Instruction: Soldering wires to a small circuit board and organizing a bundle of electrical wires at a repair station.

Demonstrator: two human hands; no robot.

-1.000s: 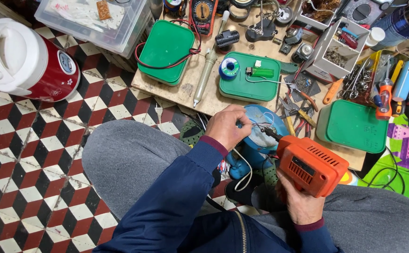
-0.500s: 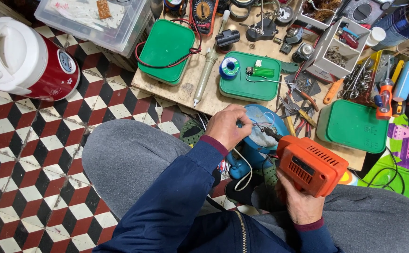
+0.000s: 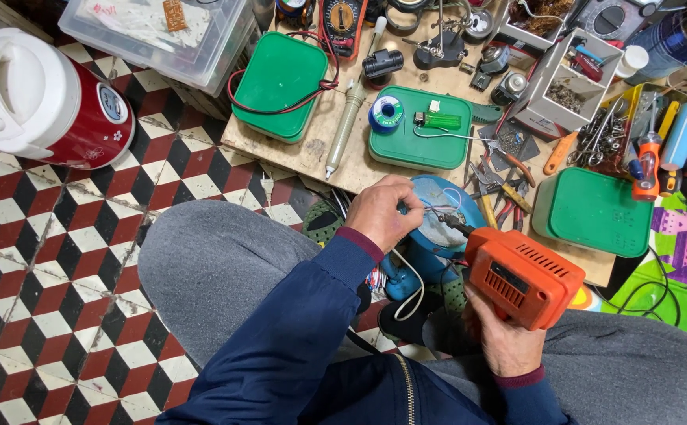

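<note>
My right hand (image 3: 505, 340) grips an orange soldering gun (image 3: 520, 275) from below, its dark tip pointing left toward thin wires over a round blue device (image 3: 438, 228). My left hand (image 3: 383, 212) is closed around those wires at the blue device's left edge, just above my knee. Both hands sit between my grey-trousered legs, in front of a low wooden board (image 3: 320, 149).
On the board lie green lidded boxes (image 3: 280, 75), a solder spool (image 3: 386, 112), a green lighter (image 3: 442, 121), a desoldering pump (image 3: 349, 118), a multimeter (image 3: 343, 20) and pliers. Another green box (image 3: 591, 211) and screwdrivers (image 3: 647, 161) are at right. A red-and-white jug (image 3: 40, 98) stands left on the tiled floor.
</note>
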